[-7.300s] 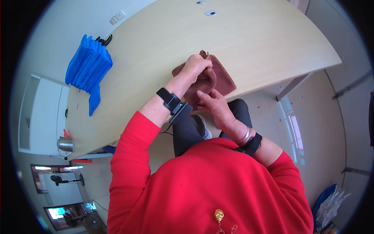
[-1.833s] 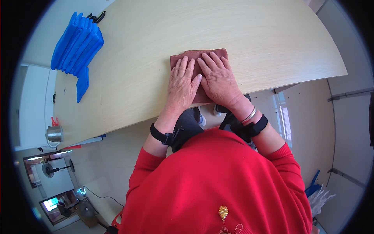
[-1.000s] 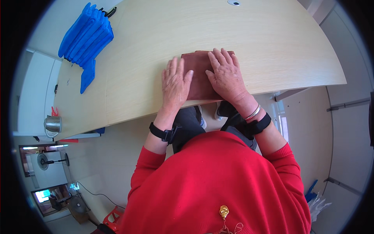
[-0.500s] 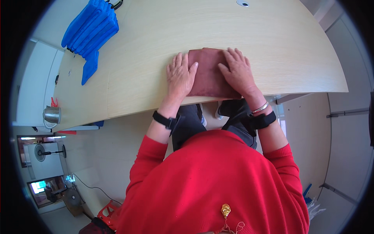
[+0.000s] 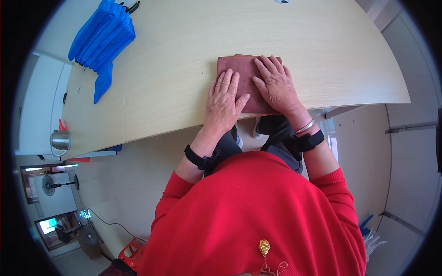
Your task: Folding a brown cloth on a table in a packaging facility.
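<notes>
A folded reddish-brown cloth (image 5: 245, 76) lies flat near the front edge of the pale wooden table (image 5: 175, 83). Across its left part rests my left hand (image 5: 224, 101), fingers stretched out and the thumb pointing to the right. My right hand (image 5: 276, 85) lies flat over the cloth's right side, its fingers slightly spread. Neither hand grasps anything; both press or rest on top. Parts of the cloth's left and right edges are hidden beneath the hands.
Folded blue cloths (image 5: 103, 37) are stacked at the table's far left, one blue piece (image 5: 103, 83) hanging lower. A metal pot (image 5: 60, 140) stands at the left end. Below are a red stool (image 5: 131, 253) and a fan (image 5: 48, 185).
My left hand has moved from the cloth's left edge onto the cloth and slightly nearer to me. My right hand stays on the right side. The view has shifted a little.
</notes>
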Tool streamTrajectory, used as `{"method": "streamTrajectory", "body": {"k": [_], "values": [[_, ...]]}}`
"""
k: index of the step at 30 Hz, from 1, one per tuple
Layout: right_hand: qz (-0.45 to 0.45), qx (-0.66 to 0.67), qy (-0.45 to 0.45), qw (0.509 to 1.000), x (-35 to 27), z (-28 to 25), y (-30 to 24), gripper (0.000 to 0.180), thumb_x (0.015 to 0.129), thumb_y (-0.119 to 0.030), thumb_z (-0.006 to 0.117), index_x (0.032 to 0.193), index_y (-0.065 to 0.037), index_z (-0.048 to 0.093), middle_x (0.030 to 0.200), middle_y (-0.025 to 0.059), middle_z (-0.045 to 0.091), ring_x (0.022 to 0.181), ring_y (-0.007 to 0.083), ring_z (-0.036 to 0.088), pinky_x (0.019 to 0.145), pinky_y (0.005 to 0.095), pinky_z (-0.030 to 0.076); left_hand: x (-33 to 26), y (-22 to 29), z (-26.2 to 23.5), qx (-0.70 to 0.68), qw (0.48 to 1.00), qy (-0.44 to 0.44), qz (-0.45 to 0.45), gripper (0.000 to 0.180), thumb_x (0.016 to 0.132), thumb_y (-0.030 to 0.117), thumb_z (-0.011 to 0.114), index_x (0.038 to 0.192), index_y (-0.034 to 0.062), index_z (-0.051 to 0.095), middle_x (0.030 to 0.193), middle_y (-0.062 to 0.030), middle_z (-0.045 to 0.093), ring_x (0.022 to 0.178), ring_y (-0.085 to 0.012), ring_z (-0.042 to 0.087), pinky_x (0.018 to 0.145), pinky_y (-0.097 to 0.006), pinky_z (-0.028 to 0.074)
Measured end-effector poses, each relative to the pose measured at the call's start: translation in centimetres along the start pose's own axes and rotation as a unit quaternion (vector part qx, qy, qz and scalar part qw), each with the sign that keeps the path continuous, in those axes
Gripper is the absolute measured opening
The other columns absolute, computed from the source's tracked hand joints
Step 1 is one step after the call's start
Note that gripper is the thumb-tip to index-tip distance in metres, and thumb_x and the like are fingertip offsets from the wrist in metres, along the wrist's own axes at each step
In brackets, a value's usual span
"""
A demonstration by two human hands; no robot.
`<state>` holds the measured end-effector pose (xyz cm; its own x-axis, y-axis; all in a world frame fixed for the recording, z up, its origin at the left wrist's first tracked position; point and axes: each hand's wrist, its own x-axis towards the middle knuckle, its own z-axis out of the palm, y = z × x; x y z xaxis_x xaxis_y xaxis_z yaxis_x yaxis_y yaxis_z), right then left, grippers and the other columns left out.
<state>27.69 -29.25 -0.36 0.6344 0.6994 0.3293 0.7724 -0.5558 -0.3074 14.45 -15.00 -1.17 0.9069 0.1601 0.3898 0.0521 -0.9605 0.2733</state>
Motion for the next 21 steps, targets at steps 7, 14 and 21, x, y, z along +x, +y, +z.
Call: {"method": "streamTrajectory", "body": {"k": [7,14,21], "values": [[0.097,-0.181,-0.051,0.977,2.1,-1.9,1.0,0.056,0.098,-0.041,0.045,0.146,-0.012,0.041,0.152,0.0094,0.038,0.141,0.0316,0.031,0.116,0.0489,0.023,-1.3,-0.3,-1.1,0.036,0.999,-0.016,-0.029,0.065,0.096,0.043,0.051,0.143,-0.0002,0.041,0.149,-0.0196,0.039,0.139,-0.0343,0.035,0.115,-0.051,0.024],[-0.162,0.015,-0.061,0.985,1.9,1.2,-1.4,0.055,0.099,-0.043,0.043,0.146,-0.015,0.042,0.149,0.009,0.042,0.14,0.0326,0.033,0.116,0.0489,0.023,-2.2,1.8,-0.4,0.044,0.998,0.004,0.037,0.069,0.092,0.041,0.058,0.142,-0.0032,0.041,0.148,-0.0218,0.037,0.14,-0.0356,0.033,0.116,-0.051,0.023],[-0.064,-0.057,-0.076,0.993,4.6,0.8,2.1,0.054,0.1,-0.042,0.042,0.146,-0.014,0.042,0.149,0.0099,0.042,0.141,0.0322,0.033,0.116,0.0491,0.023,-2.3,1.7,-0.5,0.025,0.999,0.011,0.047,0.069,0.092,0.041,0.058,0.142,-0.0032,0.041,0.149,-0.0222,0.035,0.14,-0.0368,0.033,0.116,-0.05,0.024]]}}
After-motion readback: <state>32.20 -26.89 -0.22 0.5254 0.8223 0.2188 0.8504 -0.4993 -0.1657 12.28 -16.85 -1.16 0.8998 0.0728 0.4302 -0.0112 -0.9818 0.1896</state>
